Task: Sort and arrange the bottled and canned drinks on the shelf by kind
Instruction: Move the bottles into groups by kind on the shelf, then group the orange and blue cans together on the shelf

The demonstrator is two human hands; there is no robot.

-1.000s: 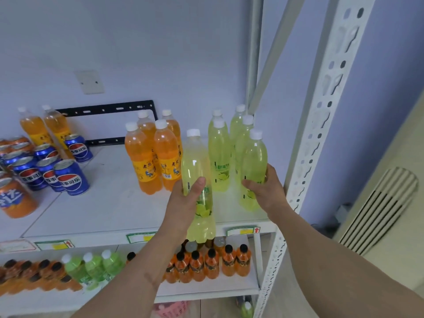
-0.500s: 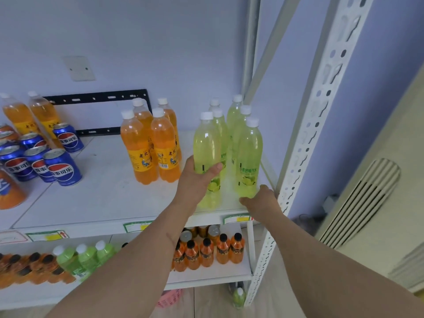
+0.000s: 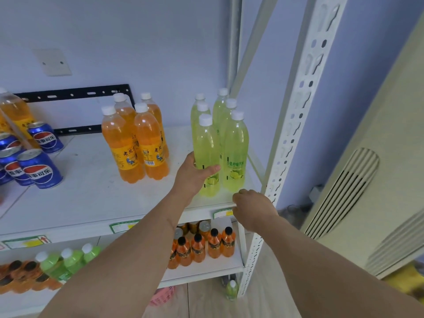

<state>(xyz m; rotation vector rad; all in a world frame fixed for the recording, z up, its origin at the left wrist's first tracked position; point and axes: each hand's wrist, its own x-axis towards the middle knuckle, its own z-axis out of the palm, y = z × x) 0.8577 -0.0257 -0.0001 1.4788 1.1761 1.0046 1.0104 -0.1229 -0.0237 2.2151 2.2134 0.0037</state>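
Observation:
My left hand (image 3: 193,174) grips a yellow-green lime soda bottle (image 3: 205,152) that stands on the white shelf (image 3: 91,198), front left of a cluster of several like bottles (image 3: 235,148) at the shelf's right end. My right hand (image 3: 254,208) hovers at the shelf's front edge below that cluster, fingers curled, holding nothing. Several orange soda bottles (image 3: 137,143) stand to the left of the green ones. Blue Pepsi cans (image 3: 39,168) crowd the shelf's left side.
A white perforated upright post (image 3: 296,125) rises right beside the green bottles. The lower shelf carries small orange bottles with black caps (image 3: 206,244) and green bottles (image 3: 66,260). A cream air conditioner (image 3: 358,180) stands at the right. One small bottle (image 3: 231,289) sits on the floor.
My left hand has carried the green bottle up onto the shelf and set it beside the cluster. My right hand has let go of the front right bottle and dropped to the shelf's edge.

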